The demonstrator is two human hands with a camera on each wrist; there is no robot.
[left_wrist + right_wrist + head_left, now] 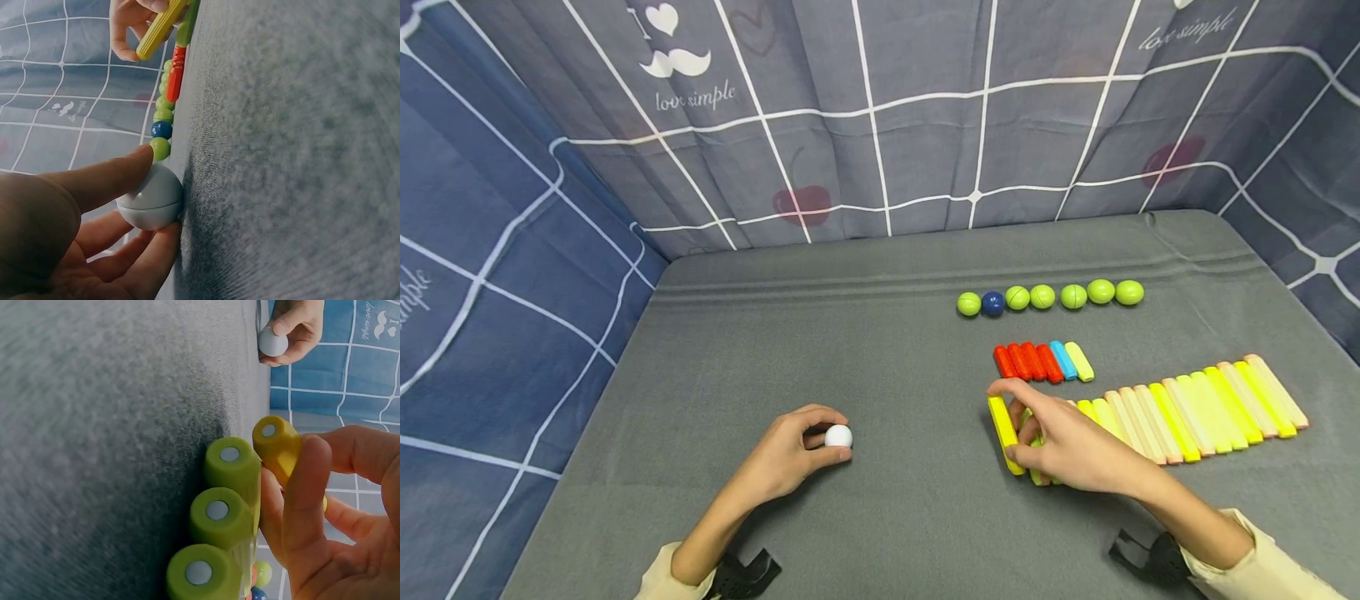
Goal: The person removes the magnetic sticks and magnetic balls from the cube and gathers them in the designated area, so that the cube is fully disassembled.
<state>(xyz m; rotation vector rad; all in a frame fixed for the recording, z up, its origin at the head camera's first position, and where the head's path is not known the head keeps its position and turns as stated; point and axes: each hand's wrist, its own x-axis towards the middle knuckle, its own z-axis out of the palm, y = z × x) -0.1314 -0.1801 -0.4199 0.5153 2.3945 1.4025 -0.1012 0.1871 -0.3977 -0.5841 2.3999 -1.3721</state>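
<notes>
At the left of the table my left hand point(796, 450) pinches a white ball point(838, 437) between thumb and fingers; in the left wrist view a seam runs round the ball point(151, 199), low over the grey cloth. On the right, my right hand point(1063, 442) grips a yellow stick point(1006, 435) by its long sides, thumb at the near end and forefinger at the far end. The right wrist view shows a pale round disc in the end of this stick point(275, 447), just above the green stick point(232, 464) at the row's end. My fingers hide part of the row.
A long slanting row of yellow, green and pale sticks point(1183, 417) reaches right. Behind my right hand lie short red sticks point(1028, 362), a blue one point(1063, 360) and a pale yellow one point(1079, 362). Farther back, green balls point(1073, 297) line up with a dark blue ball point(993, 303).
</notes>
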